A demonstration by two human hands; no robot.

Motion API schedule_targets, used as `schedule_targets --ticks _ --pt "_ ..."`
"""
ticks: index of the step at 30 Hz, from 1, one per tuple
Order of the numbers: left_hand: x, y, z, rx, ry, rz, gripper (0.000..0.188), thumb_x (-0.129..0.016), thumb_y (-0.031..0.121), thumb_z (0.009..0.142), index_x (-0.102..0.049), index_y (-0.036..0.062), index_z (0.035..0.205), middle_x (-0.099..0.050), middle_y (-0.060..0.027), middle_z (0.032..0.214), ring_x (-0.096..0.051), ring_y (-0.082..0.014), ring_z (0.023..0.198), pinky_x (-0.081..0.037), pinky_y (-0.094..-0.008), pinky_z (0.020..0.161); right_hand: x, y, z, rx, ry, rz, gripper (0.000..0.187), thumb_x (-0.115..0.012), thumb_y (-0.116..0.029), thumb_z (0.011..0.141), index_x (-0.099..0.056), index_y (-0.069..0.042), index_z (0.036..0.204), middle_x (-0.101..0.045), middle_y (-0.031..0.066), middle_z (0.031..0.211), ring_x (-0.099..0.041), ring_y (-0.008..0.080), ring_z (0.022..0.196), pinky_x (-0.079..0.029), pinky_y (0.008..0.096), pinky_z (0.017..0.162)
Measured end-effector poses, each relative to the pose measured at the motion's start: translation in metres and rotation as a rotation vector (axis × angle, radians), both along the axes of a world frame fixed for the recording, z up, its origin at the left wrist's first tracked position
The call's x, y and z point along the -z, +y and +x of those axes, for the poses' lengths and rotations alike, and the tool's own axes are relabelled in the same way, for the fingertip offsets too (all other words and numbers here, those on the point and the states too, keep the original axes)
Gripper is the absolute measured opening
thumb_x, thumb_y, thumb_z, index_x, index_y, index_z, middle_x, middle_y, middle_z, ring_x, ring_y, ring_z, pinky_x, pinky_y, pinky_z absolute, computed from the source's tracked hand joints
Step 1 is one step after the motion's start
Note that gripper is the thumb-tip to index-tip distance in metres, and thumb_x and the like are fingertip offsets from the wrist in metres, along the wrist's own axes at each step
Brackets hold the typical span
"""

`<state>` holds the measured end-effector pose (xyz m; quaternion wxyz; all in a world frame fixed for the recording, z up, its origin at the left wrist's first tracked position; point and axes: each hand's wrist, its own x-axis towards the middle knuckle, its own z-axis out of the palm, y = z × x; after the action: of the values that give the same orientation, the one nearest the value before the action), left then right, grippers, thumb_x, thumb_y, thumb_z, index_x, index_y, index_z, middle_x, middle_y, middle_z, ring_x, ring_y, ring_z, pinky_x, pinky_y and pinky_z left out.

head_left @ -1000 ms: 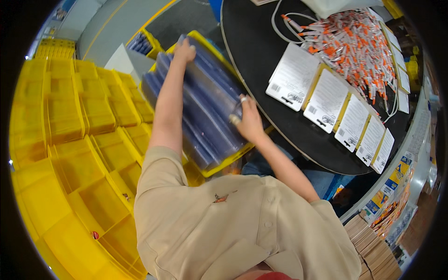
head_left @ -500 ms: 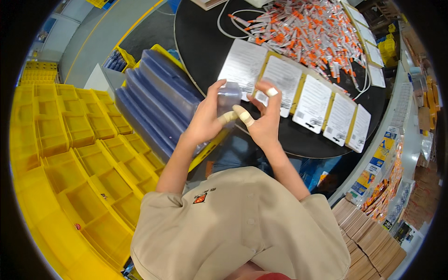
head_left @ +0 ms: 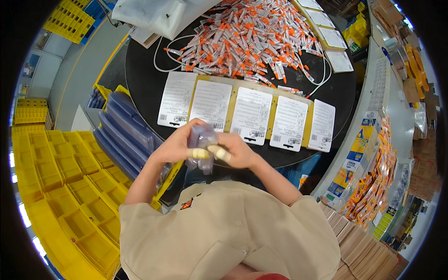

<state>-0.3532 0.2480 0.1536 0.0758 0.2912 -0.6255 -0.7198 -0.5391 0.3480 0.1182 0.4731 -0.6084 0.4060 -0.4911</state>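
Observation:
Close in front of my chest, my left hand grips a small stack of clear plastic blister shells. On the other side my right hand is closed on the same shells, its thumb near the left one. Pale tape wraps both thumbs. Just beyond them, several white printed backing cards lie in a row in a yellow holder on a round black table. Long nested stacks of bluish clear plastic shells fill a yellow crate to the left of my hands.
A large heap of small white tubes with orange caps covers the table's far part, with a white cord around it. Yellow divided trays stand at left. Flat cardboard is stacked at lower right. Clear plastic sheeting hangs top left.
My right hand, earlier with fingers spread beside the shells, has closed on them. Both hands have come nearer my chest. The view has turned, so the table appears farther left.

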Motion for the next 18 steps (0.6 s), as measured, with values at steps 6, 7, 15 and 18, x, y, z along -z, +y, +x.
schedule_targets --ticks 6,7,15,18 --pt "0.021 -0.113 0.018 -0.396 -0.184 -0.488 0.055 -0.076 0.031 0.077 -0.05 0.0037 0.116 -0.062 -0.0078 0.094 -0.06 -0.0142 0.086 -0.049 -0.0323 0.078 0.039 -0.176 -0.051 0.049 0.491 -0.088 0.026 -0.057 -0.031 0.089 -0.064 -0.007 0.094 -0.066 0.0095 0.098 -0.06 0.0293 0.092 -0.045 0.0416 0.08" --pt "0.026 -0.141 0.028 -0.521 -0.46 -0.66 0.053 -0.076 0.032 0.076 -0.05 0.0028 0.113 -0.064 -0.012 0.089 -0.063 -0.0197 0.082 -0.05 -0.0352 0.074 0.046 -0.208 -0.058 0.257 0.599 -0.22 0.028 -0.057 -0.036 0.089 -0.065 -0.01 0.099 -0.064 0.0103 0.112 -0.058 0.0309 0.105 -0.042 0.0472 0.089" --pt "0.109 -0.255 0.079 -0.392 -0.986 -0.882 0.083 -0.078 0.054 0.066 -0.051 -0.0054 0.117 -0.063 -0.0304 0.1 -0.062 -0.042 0.099 -0.049 -0.0437 0.083 0.087 -0.226 -0.184 0.7 1.422 -0.152 0.06 -0.057 -0.059 0.082 -0.053 -0.028 0.133 -0.038 0.0097 0.146 -0.02 0.0381 0.14 -0.014 0.077 0.098" --pt "0.108 -0.25 0.089 -0.459 -0.919 -0.885 0.07 -0.078 0.046 0.069 -0.055 -0.0027 0.113 -0.065 -0.0248 0.094 -0.064 -0.0388 0.092 -0.049 -0.0424 0.079 0.094 -0.197 -0.222 0.794 1.461 -0.152 0.066 -0.056 -0.06 0.081 -0.047 -0.029 0.138 -0.03 0.0094 0.151 -0.015 0.0393 0.141 -0.011 0.0783 0.097"
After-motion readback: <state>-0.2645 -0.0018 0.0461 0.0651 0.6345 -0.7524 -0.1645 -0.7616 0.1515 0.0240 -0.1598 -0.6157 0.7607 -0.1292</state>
